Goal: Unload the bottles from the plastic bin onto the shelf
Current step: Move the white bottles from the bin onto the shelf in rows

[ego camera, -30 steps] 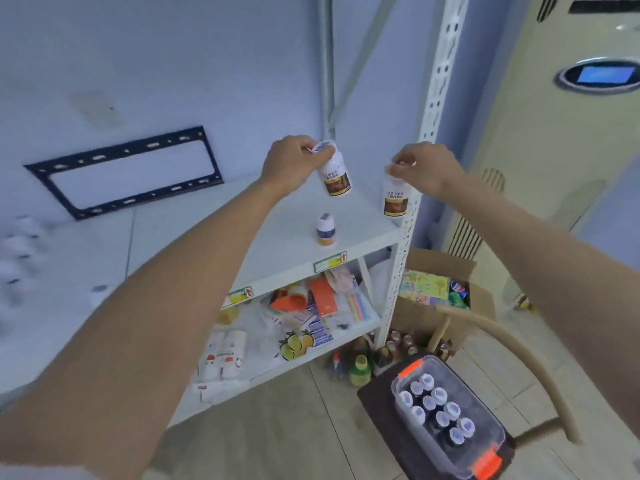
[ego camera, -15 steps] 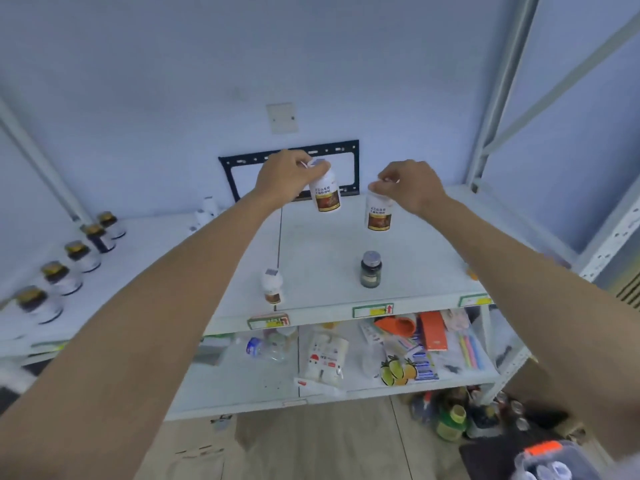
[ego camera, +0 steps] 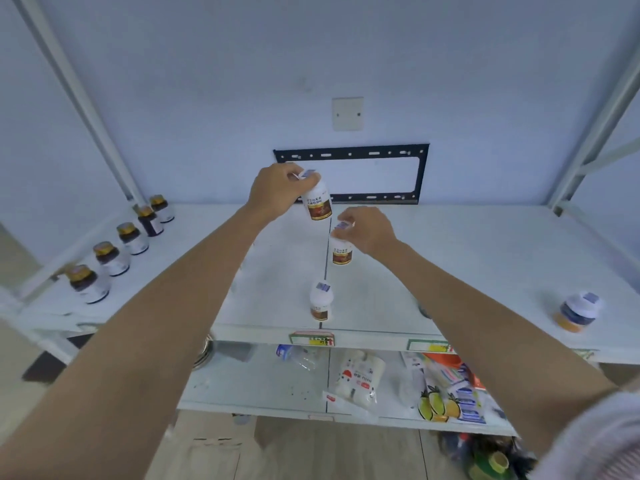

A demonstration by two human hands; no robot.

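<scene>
Over the white shelf (ego camera: 485, 258), the left hand (ego camera: 277, 190) has its grip clenched on one white bottle (ego camera: 317, 204) by the cap; the right hand (ego camera: 370, 230) likewise grasps another bottle (ego camera: 342, 252), possibly touching down. A third bottle (ego camera: 321, 301) stands near the shelf's front edge.

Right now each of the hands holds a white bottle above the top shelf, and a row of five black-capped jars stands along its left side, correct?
Nearly. The head view shows the jars have gold caps, not black. The left hand and right hand do each hold a white bottle above the top shelf.
</scene>
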